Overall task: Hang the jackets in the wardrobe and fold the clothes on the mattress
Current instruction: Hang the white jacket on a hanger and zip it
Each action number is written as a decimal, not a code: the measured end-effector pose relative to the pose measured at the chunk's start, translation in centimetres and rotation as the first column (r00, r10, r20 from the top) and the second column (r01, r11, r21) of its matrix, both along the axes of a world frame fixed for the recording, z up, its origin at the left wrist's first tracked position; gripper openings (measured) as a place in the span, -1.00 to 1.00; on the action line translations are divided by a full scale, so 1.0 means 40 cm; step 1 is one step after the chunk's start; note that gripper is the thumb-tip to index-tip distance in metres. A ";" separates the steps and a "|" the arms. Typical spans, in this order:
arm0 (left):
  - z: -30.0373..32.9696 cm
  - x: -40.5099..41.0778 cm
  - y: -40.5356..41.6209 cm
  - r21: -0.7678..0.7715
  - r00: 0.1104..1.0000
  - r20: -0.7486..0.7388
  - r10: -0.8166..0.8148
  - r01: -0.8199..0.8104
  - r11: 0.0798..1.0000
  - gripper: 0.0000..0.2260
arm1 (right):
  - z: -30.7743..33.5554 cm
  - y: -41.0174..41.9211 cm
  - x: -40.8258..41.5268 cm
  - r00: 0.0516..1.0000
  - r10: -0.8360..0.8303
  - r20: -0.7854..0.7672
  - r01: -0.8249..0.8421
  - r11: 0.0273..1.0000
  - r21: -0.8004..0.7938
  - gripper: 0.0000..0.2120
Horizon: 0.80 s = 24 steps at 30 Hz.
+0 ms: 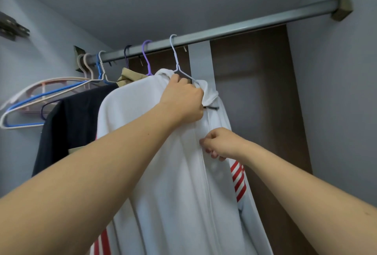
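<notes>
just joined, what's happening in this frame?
A person is hanging a white jacket in a wardrobe. Its pale hanger is already hooked on the metal rail. The left hand grips the collar near the hanger; the right hand pinches the front edge by the zipper. A dark garment and several bare hangers sit further left on the rail.

Empty blue wire hanger [38,99] and pale pink plastic hanger [51,83] at 9 o'clock. Dark metal door hinge [12,28] at 10 o'clock on the grey side wall [30,61].
</notes>
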<state>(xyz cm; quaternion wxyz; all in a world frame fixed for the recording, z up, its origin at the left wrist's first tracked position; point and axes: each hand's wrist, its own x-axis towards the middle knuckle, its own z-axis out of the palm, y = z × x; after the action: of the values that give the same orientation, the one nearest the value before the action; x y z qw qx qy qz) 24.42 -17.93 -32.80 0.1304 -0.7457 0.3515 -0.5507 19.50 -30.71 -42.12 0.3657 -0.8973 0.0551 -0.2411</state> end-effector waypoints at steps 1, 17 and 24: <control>-0.004 -0.002 0.003 0.013 1.000 0.016 -0.003 0.003 1.000 -0.89 | 0.007 -0.005 0.003 0.998 -0.021 0.052 0.020 1.000 0.010 -0.78; 0.315 0.027 -0.069 -0.019 0.895 -0.381 -0.233 0.245 0.969 -0.47 | 0.453 -0.060 -0.067 0.927 -0.373 -0.035 0.338 0.871 -0.356 -0.51; 0.445 -0.101 0.044 -0.095 0.707 -0.665 -0.240 0.239 0.966 -0.63 | 0.691 0.032 -0.269 0.873 -0.370 -0.318 0.273 0.911 -0.310 -0.38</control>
<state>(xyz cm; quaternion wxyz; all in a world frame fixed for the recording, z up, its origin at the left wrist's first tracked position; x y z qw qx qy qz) 20.39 -16.19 -15.00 -0.0780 -0.8418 0.4679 -0.2574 8.74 -29.44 -14.47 0.1847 -0.9437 0.2413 -0.1306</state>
